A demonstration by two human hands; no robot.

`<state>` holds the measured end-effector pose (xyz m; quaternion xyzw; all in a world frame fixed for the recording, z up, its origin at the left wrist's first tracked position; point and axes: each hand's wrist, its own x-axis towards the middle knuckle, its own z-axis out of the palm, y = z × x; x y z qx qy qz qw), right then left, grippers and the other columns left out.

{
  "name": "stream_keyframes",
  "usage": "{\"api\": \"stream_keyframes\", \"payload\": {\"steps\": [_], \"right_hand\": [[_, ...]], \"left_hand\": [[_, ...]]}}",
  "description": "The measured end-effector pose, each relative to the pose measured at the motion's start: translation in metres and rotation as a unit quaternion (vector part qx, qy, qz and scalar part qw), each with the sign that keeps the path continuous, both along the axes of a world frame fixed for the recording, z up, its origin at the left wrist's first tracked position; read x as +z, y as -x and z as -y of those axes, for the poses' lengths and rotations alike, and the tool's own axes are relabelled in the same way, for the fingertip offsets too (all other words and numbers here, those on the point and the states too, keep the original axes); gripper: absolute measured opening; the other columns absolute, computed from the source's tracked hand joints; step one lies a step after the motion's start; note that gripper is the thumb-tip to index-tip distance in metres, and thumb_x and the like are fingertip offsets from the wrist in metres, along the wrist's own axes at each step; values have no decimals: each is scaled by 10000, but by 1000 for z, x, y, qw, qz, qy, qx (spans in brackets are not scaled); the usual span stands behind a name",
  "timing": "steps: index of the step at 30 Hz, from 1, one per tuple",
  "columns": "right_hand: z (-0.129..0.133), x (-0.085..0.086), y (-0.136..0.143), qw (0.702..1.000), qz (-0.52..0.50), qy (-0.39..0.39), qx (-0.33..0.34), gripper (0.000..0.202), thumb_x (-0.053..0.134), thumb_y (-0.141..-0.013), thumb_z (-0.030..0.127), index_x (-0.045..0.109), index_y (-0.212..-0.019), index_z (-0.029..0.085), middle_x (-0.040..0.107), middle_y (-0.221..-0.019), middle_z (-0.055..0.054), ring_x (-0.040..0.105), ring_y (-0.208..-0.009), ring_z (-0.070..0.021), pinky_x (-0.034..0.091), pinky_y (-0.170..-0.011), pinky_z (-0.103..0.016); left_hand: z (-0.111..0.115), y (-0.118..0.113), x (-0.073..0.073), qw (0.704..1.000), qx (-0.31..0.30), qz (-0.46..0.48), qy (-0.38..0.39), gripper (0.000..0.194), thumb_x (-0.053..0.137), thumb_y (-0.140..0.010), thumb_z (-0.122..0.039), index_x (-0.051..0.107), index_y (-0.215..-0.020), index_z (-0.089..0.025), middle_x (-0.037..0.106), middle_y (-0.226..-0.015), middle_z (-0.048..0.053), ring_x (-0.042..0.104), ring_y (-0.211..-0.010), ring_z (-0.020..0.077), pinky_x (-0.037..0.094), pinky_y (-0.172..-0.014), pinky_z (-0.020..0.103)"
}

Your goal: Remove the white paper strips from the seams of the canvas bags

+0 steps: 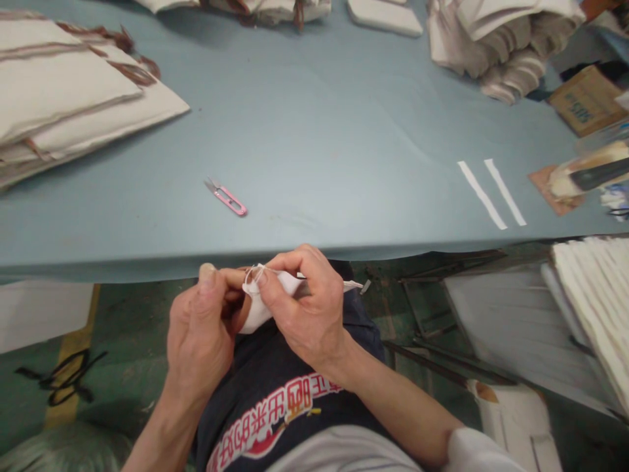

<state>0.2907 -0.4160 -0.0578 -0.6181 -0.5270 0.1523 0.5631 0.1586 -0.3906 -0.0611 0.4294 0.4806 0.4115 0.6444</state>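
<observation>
While both of your hands meet just below the near edge of the blue table (314, 131), you have a small white cloth piece (255, 308) pinched between them over your lap. Your left hand (199, 334) is closed on the cloth's left end, thumb pressed flat on top. Your right hand (307, 305) is closed over its right side, and its thumb and forefinger nip a fine white thread (255, 269) that loops up at the top of the grip. A short white tab (352, 285) sticks out past your right fingers, away from the pinch.

By the look of it, you are at the stage of working that thread loose or drawing it taut at the cloth's edge; whether it is a knot or a stray end is too small to tell. If it needs trimming, one hand will have to let go and reach well forward of the grip, up and slightly left, where the pink snips (226, 196) lie on the table. Keep the other hand's pinch firm so the thread does not slip back. Two white strips (491, 192) lie far off to the right of your hands.
</observation>
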Motion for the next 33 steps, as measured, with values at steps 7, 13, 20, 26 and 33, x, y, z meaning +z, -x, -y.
{"api": "stream_keyframes", "payload": {"steps": [7,13,20,26,33], "right_hand": [[2,0,2,1000,0,16,-22,205,685,-978,274,651,-780,234,704,-753,3,629,-702,-161,480,-689,-331],[2,-1,2,999,-21,19,-15,189,686,-965,263,650,-783,229,709,-757,1,627,-691,-159,480,-691,-335],[8,-4,-1,999,-27,39,12,193,646,-991,307,651,-818,222,695,-751,-3,611,-670,-155,479,-670,-326],[12,-1,-1,1000,-4,-6,21,168,656,-978,249,634,-813,228,674,-734,6,602,-674,-154,472,-670,-327],[14,0,1,999,26,-40,14,188,653,-983,229,622,-798,236,658,-692,17,581,-654,-154,440,-677,-339]], "left_hand": [[-3,5,-7,999,-33,38,-4,349,914,-774,-564,810,-829,-236,682,-676,8,580,-590,160,456,-526,254],[-3,8,-12,997,-50,-37,-37,250,860,-859,-458,808,-852,-214,759,-743,25,557,-572,134,423,-510,233],[-2,2,4,978,-38,-149,-141,140,736,-912,-289,771,-787,-235,770,-731,-26,629,-587,144,457,-532,241],[12,5,5,950,5,-214,-227,141,692,-933,-206,772,-859,-296,742,-766,-84,582,-624,127,442,-618,257],[17,10,1,958,10,-194,-212,152,709,-926,-190,801,-921,-310,807,-876,-78,718,-747,143,542,-711,223]]}}
